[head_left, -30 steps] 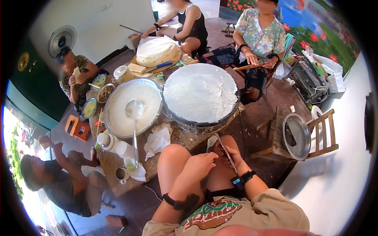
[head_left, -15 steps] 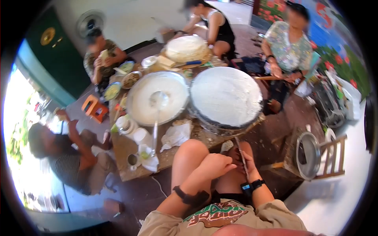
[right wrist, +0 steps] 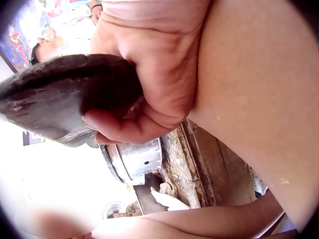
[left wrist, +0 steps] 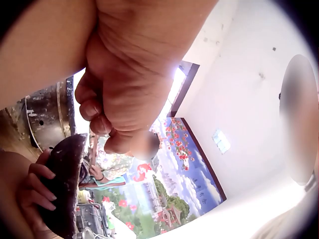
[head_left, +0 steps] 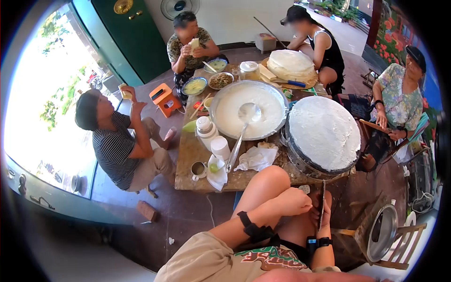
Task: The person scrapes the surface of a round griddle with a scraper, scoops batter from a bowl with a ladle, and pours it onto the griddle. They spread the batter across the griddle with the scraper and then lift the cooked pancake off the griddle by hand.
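My right hand (head_left: 327, 211) grips a dark, flat, half-round scraper (right wrist: 65, 99), its thumb and fingers on either side. In the head view the scraper stands edge-on over my right knee; its rounded outline shows in the left wrist view. Close beside it, my left hand (head_left: 297, 201) rests over my legs with fingers loosely curled and nothing in them. Just beyond my knees is a round griddle (head_left: 324, 134) covered with a white layer. To its left stands a wide metal bowl (head_left: 217, 105) of pale batter, with a ladle (head_left: 237, 145) lying in it.
On the wooden table (head_left: 202, 162) are stacked flatbreads (head_left: 291, 65), a blue-handled knife (head_left: 297, 83), food bowls, a white bottle (head_left: 205, 129), a metal mug (head_left: 198, 170) and crumpled paper (head_left: 257, 157). Several people sit around it. A metal basin (head_left: 387, 235) rests on a chair at right.
The head view has swung left, so the table and people appear farther right. My left hand's fingers have curled in more. My right hand keeps hold of the scraper.
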{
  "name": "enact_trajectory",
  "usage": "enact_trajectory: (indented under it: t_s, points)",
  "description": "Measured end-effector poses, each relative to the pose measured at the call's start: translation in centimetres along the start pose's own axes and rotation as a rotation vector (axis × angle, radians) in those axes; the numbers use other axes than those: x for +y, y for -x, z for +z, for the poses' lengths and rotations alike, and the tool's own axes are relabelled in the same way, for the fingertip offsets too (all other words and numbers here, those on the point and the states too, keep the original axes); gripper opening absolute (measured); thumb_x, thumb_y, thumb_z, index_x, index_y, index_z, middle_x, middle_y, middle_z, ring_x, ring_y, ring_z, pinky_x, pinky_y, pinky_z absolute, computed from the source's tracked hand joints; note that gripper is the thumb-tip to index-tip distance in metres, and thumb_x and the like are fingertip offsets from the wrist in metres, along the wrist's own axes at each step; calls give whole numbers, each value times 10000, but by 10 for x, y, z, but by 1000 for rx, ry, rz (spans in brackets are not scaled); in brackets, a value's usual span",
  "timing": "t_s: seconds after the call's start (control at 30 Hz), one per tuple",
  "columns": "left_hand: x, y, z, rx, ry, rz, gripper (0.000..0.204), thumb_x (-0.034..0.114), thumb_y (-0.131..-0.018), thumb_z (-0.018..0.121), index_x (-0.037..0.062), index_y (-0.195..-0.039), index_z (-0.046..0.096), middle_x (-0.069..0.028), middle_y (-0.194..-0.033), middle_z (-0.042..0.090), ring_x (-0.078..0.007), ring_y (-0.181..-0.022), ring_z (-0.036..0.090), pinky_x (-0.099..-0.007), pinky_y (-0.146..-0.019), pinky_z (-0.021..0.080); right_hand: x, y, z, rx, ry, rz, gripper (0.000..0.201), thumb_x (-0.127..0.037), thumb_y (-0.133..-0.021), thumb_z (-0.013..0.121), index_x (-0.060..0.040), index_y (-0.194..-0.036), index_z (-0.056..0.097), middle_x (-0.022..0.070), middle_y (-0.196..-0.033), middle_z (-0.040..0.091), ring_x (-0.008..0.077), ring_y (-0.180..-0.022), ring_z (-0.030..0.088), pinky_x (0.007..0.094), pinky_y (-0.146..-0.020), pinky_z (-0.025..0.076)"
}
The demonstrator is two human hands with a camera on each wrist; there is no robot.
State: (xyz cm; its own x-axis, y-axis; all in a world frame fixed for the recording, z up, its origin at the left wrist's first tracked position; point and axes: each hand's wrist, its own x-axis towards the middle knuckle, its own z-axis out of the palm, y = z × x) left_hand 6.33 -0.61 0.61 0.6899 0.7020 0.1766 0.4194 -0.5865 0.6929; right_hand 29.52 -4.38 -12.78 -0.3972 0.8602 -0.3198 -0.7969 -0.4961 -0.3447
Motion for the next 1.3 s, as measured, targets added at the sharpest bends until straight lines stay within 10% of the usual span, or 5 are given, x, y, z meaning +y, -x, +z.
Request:
enact_trajectory:
  t_s: [1.3]
  points:
    - [4, -1, -3, 83, 41, 37, 139, 237, -885, 521, 105, -854, 551, -148, -599, 588, -349, -567, 590, -462, -511, 460, 0, 1, 3, 84, -5, 15, 384, -332, -925, 489, -97, -1228, 494, -12, -762, 494, 69, -489, 410, 178, -378, 314]
